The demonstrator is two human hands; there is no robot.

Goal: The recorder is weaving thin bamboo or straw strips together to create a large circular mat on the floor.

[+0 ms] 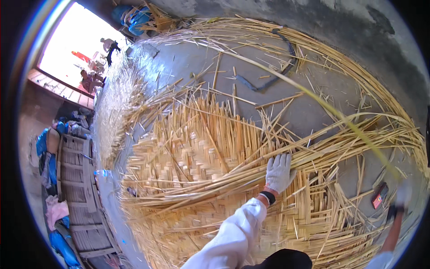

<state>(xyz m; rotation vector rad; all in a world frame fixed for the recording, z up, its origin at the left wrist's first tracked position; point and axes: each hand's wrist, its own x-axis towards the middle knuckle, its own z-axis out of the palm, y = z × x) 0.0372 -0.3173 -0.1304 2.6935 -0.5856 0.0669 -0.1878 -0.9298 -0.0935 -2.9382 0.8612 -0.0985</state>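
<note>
My left hand (278,173), in a white glove, lies with fingers stretched out on a bundle of long reed stalks (233,179). The bundle runs across a woven reed mat (179,150), whose strips cross in a slanted pattern and end in loose tips at the far side. At the right edge my right hand (403,195) is smeared by motion. A long greenish reed stalk (333,112) leads up and left from it, seemingly gripped there; the fingers themselves do not show clearly.
More long stalks (358,67) lie along the grey wall. A dark hose-like strip (262,86) curls on the floor. A small dark object with a red face (379,196) lies near my right hand. At left stands a wooden slatted frame (74,179); people (109,47) are by the bright doorway.
</note>
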